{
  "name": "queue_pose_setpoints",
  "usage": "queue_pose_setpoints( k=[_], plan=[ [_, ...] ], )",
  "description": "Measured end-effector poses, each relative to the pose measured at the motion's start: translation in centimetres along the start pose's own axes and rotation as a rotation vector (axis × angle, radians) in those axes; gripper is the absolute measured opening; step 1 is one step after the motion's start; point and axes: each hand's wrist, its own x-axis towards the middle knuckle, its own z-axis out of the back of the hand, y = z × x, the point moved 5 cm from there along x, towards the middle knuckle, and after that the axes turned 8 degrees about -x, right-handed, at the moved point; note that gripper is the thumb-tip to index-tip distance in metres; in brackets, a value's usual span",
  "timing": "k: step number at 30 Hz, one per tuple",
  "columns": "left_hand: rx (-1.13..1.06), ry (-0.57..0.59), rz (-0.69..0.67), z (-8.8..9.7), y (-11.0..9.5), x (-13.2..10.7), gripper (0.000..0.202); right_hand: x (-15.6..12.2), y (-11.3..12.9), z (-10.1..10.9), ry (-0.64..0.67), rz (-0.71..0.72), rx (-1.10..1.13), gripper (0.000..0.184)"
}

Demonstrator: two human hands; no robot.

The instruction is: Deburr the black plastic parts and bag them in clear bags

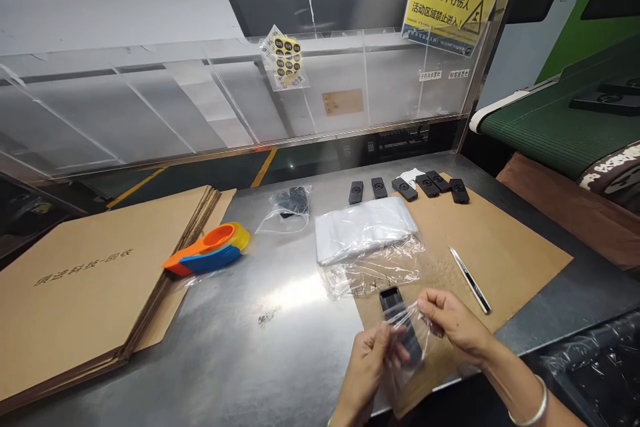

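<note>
My left hand [369, 355] and my right hand [453, 321] both pinch the mouth of a small clear plastic bag [407, 347] near the front edge of the steel table [260, 340]. A flat black plastic part [399, 321] sits halfway inside that bag, with its top end sticking out. Just beyond lie a stack of empty clear bags [363, 227] and a crumpled clear wrapper [375, 270]. Several more black parts [407, 188] lie in a row at the far side of a brown cardboard sheet [505, 253].
A metal tweezer-like tool [470, 279] rests on the cardboard sheet. An orange, blue and yellow tape dispenser [213, 250] sits beside a stack of flat cardboard [85, 280] at left. One bagged black part [290, 205] lies further back. A green conveyor belt [555, 123] runs at right.
</note>
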Motion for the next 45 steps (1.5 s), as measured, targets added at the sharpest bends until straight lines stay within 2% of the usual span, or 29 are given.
queue_pose_setpoints(
  k=[3, 6, 9, 12, 14, 16, 19, 23, 24, 26, 27, 28, 29, 33, 34, 36, 38, 40, 42, 43, 44, 45],
  plan=[
    [-0.017, 0.026, -0.069, 0.0, -0.9, 0.0, 0.03, 0.9, -0.2, 1.0, -0.04, -0.008, 0.119, 0.039],
    [-0.081, -0.04, -0.087, 0.2, -1.2, 0.1, 0.026, 1.3, -0.9, 1.3, -0.077, -0.001, 0.238, 0.038],
    [-0.194, -0.165, -0.1, 0.4, -0.9, 0.4, 0.039, 0.3, -2.3, 0.0, -0.09, 0.003, 0.326, 0.057],
    [-0.44, -0.318, -0.121, 0.5, -0.3, 0.4, 0.05, -1.8, -3.8, -2.7, -0.047, -0.02, 0.355, 0.065],
    [-0.561, -0.398, -0.132, 0.4, 0.2, 0.4, 0.053, -3.0, -4.4, -4.4, -0.041, -0.024, 0.32, 0.063],
    [-0.606, -0.432, -0.137, -0.1, 0.5, 0.3, 0.051, -3.4, -4.6, -5.0, -0.133, -0.008, 0.205, 0.059],
    [-0.683, -0.463, -0.123, -1.0, 0.9, 0.1, 0.05, -2.7, -4.6, -4.8, -0.298, 0.023, 0.042, 0.05],
    [-0.737, -0.457, -0.097, -1.2, 1.7, 0.3, 0.053, -1.4, -4.5, -4.0, -0.34, 0.083, -0.07, 0.046],
    [-0.699, -0.485, -0.119, -0.7, 2.0, 0.3, 0.057, -1.3, -4.3, -3.8, -0.344, 0.106, -0.11, 0.046],
    [-0.514, -0.617, -0.245, 1.0, 2.2, 0.1, 0.061, -1.3, -3.3, -3.2, -0.341, 0.159, -0.205, 0.044],
    [-0.382, -0.7, -0.337, 1.8, 2.1, -0.3, 0.054, -1.3, -2.7, -3.1, -0.328, 0.189, -0.262, 0.042],
    [-0.246, -0.712, -0.414, 2.2, 1.8, -0.5, 0.044, -1.4, -1.9, -3.0, -0.302, 0.219, -0.326, 0.039],
    [-0.172, -0.659, -0.434, 2.1, 1.6, -0.4, 0.037, -1.6, -1.1, -3.1, -0.267, 0.248, -0.393, 0.035],
    [-0.004, -0.271, -0.341, 0.1, 0.7, -0.3, 0.042, -2.1, 1.7, -3.8, -0.109, 0.337, -0.644, 0.013],
    [0.027, -0.228, -0.329, -0.2, 0.3, -0.4, 0.041, -2.2, 2.1, -3.9, -0.076, 0.345, -0.691, 0.01],
    [0.088, -0.214, -0.33, -0.1, -0.3, -0.7, 0.037, -2.0, 2.8, -3.9, -0.014, 0.343, -0.765, 0.01],
    [0.155, -0.278, -0.363, 0.9, -0.7, -0.9, 0.034, -1.7, 3.1, -3.5, 0.019, 0.329, -0.816, 0.011],
    [0.231, -0.392, -0.415, 2.2, -0.8, -1.2, 0.03, -1.3, 3.5, -3.0, 0.005, 0.328, -0.867, 0.01],
    [0.306, -0.512, -0.484, 3.2, -0.9, -1.6, 0.018, -1.1, 4.0, -3.0, -0.022, 0.359, -0.934, 0.01],
    [0.389, -0.552, -0.57, 3.2, -1.2, -1.9, 0.009, -1.1, 4.2, -3.2, -0.019, 0.385, -0.972, 0.011],
    [0.516, -0.565, -0.697, 2.9, -1.8, -2.2, 0.011, -1.1, 4.4, -3.6, -0.005, 0.414, -1.009, 0.013],
    [0.676, -0.545, -0.85, 2.3, -2.4, -2.6, 0.022, -1.1, 4.5, -4.0, 0.014, 0.441, -1.044, 0.015]
  ],
)
